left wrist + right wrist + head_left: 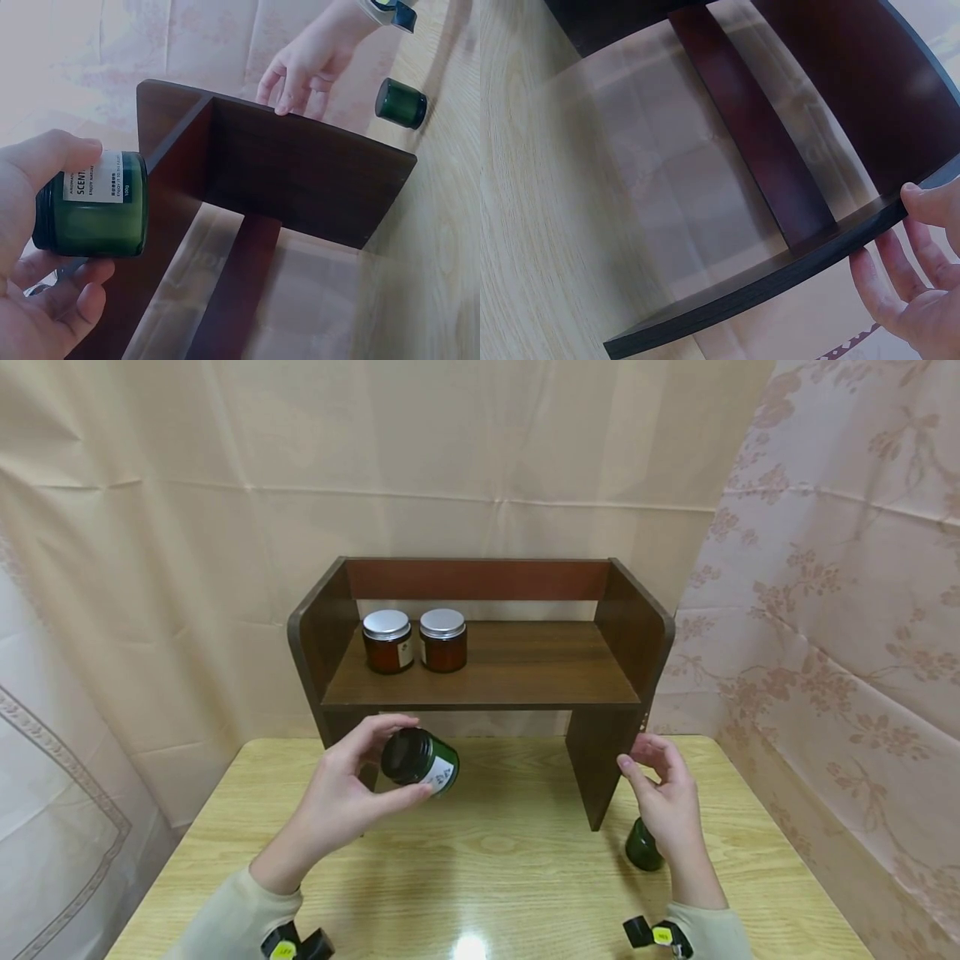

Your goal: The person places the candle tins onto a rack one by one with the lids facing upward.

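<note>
A dark-lidded green glass jar [438, 766] with a white label is tilted in my left hand [352, 777], held between thumb and fingers in front of the shelf's lower opening. The left wrist view shows "SCENT" on the jar's label [94, 180]. My right hand [666, 789] grips the edge of the right side panel [600, 760] of a dark brown wooden shelf [487, 685], its thumb at the front edge and fingers on the outer face [877, 285]. Another green jar [642, 847] stands on the table beside that hand, partly hidden by it.
Two amber jars with silver lids, a left one [387, 647] and a right one [443, 647], stand side by side on the upper board's left part. The shelf stands on a light wood table [480, 868]. Beige [487, 460] and floral [847, 610] curtains hang around.
</note>
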Tool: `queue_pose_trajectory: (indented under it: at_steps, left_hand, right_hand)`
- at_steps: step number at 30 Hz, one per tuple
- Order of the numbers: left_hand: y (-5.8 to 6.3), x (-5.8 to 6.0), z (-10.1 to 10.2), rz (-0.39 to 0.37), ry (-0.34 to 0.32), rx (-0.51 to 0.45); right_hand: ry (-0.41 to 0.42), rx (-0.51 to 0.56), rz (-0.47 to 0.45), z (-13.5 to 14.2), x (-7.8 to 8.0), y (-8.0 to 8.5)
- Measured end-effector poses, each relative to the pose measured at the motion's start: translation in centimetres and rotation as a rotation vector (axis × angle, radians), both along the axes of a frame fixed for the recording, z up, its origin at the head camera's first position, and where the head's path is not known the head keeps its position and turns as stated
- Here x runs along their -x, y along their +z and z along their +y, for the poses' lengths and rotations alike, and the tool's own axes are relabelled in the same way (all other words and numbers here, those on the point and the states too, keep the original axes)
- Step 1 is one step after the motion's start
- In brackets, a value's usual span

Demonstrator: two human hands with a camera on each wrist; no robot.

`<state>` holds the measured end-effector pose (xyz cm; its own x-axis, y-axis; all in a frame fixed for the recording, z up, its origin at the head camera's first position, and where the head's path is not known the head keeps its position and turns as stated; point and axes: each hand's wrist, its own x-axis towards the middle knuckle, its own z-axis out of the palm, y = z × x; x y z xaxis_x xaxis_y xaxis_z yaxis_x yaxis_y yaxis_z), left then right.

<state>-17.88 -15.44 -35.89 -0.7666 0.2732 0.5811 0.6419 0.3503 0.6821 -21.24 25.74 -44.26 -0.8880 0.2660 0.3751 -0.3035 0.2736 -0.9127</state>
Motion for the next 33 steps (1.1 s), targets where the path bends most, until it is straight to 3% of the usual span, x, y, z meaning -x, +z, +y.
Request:
queue_pose_trajectory:
  at_steps: [8,22,33]
  left_hand:
    - [1.3,0.6,0.5,0.036,-0.002,-0.021]
    - [5.0,1.6,2.1,0.163,0.002,0.029]
    - [7.5,3.1,3.5,0.166,0.013,0.052]
  right_hand:
    - [0.004,0.008,0.003,-0.1,0.1,0.0]
    - [0.002,-0.004,0.040,-0.1,0.0,-0.1]
    - [0.002,0.003,0.041,-0.2,-0.1,0.1]
